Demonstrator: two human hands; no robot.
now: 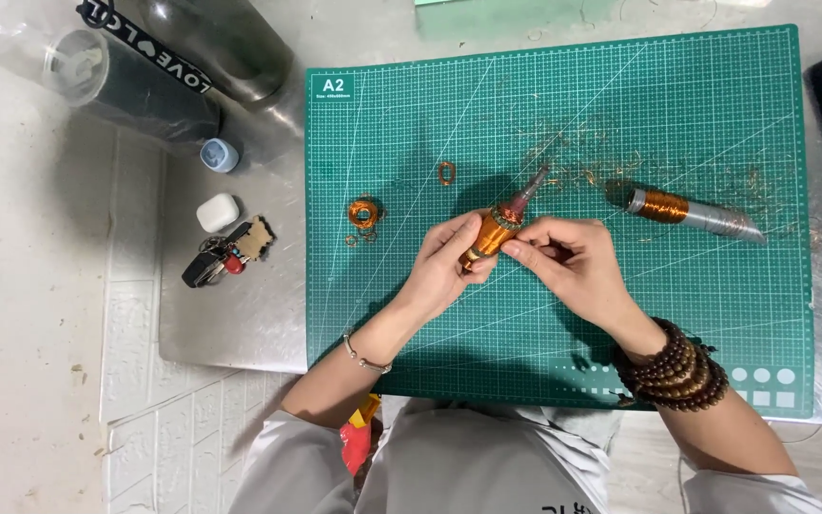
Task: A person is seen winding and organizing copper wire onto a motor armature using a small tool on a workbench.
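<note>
Head view: over the green cutting mat (563, 324), the left hand (444, 266) wraps the copper-wound motor armature (493, 231); the right hand (568, 259) pinches beside it. Fine wire could snap if tugged.

2 copper-wound rotors (489, 235) (692, 211), 2 dark bottles (135, 86) (225, 43), 1 cutting mat (563, 324), 1 key bunch (225, 255)

I have a single view — the head camera, looking almost straight down from above my own lap onto the green cutting mat (620, 124) on the metal table (230, 314). It sits fairly near, with my forearms entering from the bottom edge and the floor tiles (30, 286) along the left — no second view to overlap
</note>
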